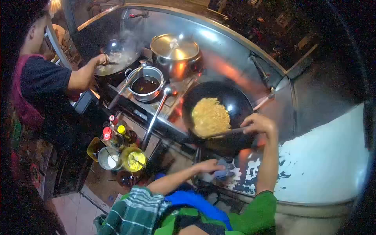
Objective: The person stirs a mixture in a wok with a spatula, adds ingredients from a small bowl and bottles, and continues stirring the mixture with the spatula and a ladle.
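A black wok (239,100) sits over the right burner, with a round yellow mass of food (211,117) in it. My right hand (260,124) is closed round the handle of a spatula (231,132), whose far end lies at the lower edge of the food. Below the wok's near rim, my left hand (211,166) is closed on a bluish-grey cloth (224,170). A short handle stands out from the wok's near side, left of that hand.
A co-worker (47,78) at the left stirs a steaming wok (117,58). Between the woks stand a lidded pot (176,53), a pot of dark liquid (145,84) and a ladle (156,113). Bottles (113,135) and a yellow-filled container (134,159) stand at the lower left.
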The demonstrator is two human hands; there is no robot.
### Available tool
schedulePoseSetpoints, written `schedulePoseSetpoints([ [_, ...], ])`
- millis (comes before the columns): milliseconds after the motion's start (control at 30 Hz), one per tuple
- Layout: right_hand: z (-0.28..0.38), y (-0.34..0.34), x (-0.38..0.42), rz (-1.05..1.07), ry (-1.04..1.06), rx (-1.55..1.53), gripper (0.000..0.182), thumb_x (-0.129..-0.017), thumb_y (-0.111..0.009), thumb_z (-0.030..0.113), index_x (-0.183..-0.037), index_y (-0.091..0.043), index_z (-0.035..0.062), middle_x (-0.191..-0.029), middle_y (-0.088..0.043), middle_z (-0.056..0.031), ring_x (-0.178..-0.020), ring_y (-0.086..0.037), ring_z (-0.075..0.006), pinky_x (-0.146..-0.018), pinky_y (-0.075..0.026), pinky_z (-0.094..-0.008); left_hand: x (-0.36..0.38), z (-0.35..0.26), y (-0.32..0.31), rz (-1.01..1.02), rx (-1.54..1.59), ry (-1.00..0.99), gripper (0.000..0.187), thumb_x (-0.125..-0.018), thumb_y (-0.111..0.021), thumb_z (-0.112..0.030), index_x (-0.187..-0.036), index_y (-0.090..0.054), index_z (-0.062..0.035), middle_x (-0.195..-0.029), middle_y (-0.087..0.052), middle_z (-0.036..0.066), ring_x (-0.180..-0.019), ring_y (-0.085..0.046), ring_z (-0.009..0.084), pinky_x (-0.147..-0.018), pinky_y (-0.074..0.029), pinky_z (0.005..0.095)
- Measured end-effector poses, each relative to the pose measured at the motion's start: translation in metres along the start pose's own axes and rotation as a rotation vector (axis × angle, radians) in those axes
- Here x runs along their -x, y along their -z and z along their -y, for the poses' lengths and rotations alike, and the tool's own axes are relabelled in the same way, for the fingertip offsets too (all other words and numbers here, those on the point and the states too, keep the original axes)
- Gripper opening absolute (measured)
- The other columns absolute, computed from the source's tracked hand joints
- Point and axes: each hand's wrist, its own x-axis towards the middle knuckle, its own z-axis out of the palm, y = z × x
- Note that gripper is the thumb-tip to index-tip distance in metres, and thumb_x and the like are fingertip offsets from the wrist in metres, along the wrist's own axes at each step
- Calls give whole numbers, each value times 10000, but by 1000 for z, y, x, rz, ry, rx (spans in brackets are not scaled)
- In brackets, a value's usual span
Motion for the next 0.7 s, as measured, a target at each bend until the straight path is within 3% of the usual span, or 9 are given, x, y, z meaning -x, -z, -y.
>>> schedulePoseSetpoints([
  [100, -2, -29, -52, -83, -115, 42, 314, -692, -747, 206, -990, -701, 116, -932, -695, -100, -861, -658, -252, -783, -494, -366, 26, 15, 8, -112, 24, 42, 642, -842, -541, -570, -1116, -598, 8, -1048, -636, 178, -922, -600, 259, -830, -462, 399],
  [200, -8, -22, -51, -83, -92, 243, 376, -710, -729, 174, -1064, -647, 76, -942, -677, -136, -890, -638, -291, -803, -481, -379, 15, 116, 2, -193, -2, 109, 606, -883, -492, -548, -1174, -577, -23, -1092, -630, 153, -978, -586, 256, -888, -441, 378],
  [300, 46, 33, 15, 63, -251, 327, 235, -698, -726, 141, -924, -685, 89, -872, -679, -124, -872, -640, -286, -742, -484, -382, 57, 98, 17, -388, 128, 62, 590, -906, -466, -525, -1216, -546, -29, -1130, -613, 156, -1028, -567, 251, -915, -426, 365],
  [367, 20, 3, -6, 23, -355, 279, 199, -707, -707, 145, -898, -689, 91, -855, -681, -114, -854, -643, -279, -721, -484, -385, 73, 73, 34, -494, 203, 108, 595, -920, -444, -509, -1267, -493, -29, -1151, -589, 178, -1064, -554, 273, -919, -419, 371],
  [467, 23, -45, -32, -198, -411, 475, 156, -783, -582, 173, -871, -705, 136, -826, -683, -104, -816, -661, -264, -695, -496, -397, 50, 107, 50, -649, -78, 94, 621, -961, -323, -518, -984, -608, 32, -932, -632, 187, -915, -592, 229, -827, -441, 360],
  [533, 7, -53, -37, -266, -375, 557, 177, -806, -549, 172, -874, -713, 175, -845, -685, -111, -831, -666, -263, -699, -503, -398, 53, 43, 69, -789, -161, 137, 640, -972, -273, -494, -941, -595, 58, -929, -612, 270, -902, -592, 375, -772, -450, 413],
  [567, 12, -45, -24, -253, -398, 516, 185, -805, -551, 163, -879, -716, 200, -857, -686, -113, -844, -667, -262, -702, -506, -400, 35, 70, 79, -884, -152, -21, 643, -965, -289, -493, -948, -599, 69, -961, -596, 305, -935, -554, 456, -788, -439, 460],
  [667, 35, -39, 7, -320, -408, 719, 180, -812, -523, 143, -791, -700, 123, -829, -689, -121, -785, -676, -271, -667, -510, -402, -10, 99, 95, -990, -166, 391, 651, -912, -359, -539, -946, -622, 56, -979, -589, 323, -973, -546, 471, -833, -412, 497],
  [700, 28, -47, -2, -320, -425, 737, 174, -807, -528, 138, -785, -700, 127, -828, -689, -120, -789, -676, -266, -673, -512, -407, -28, 97, 88, -1066, -176, 341, 667, -898, -383, -539, -871, -629, 81, -925, -592, 340, -934, -558, 481, -807, -429, 488],
])
